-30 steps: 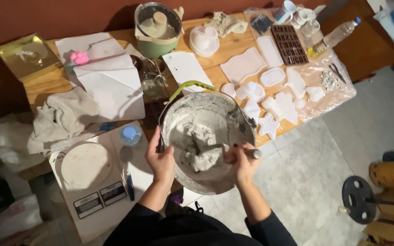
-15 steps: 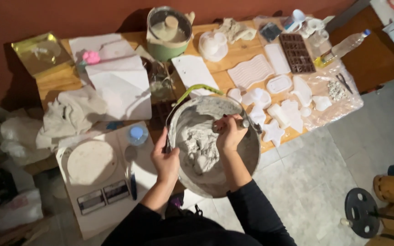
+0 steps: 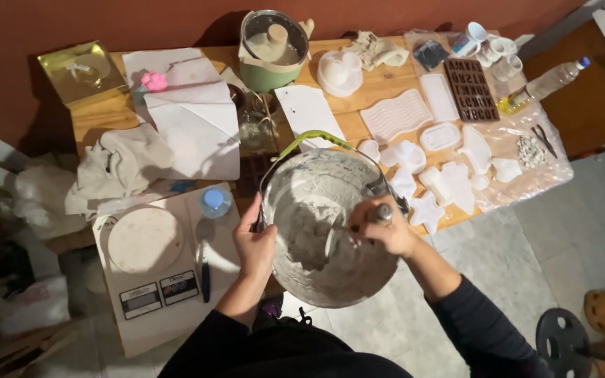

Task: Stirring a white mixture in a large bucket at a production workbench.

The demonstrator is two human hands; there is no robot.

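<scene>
A large metal mixing bowl (image 3: 295,182) with a green handle holds thick grey-white paste (image 3: 309,231). My left hand (image 3: 255,241) grips the bowl's left rim. My right hand (image 3: 381,227) is closed around the metal handle of a stirring tool (image 3: 341,231) whose end is buried in the paste. The bowl is held in front of me, over the near edge of the wooden table (image 3: 358,91).
Several white silicone moulds (image 3: 442,178) lie on plastic sheeting right of the bowl, with a brown letter mould (image 3: 470,87) and a bottle (image 3: 544,84) behind. A kitchen scale (image 3: 145,245) sits at left, with a cloth (image 3: 117,164), papers (image 3: 190,119) and a green pot (image 3: 273,49) beyond.
My right hand has moved from inside the bowl toward its right rim, dragging the tool through the paste. The left hand kept its hold on the rim.
</scene>
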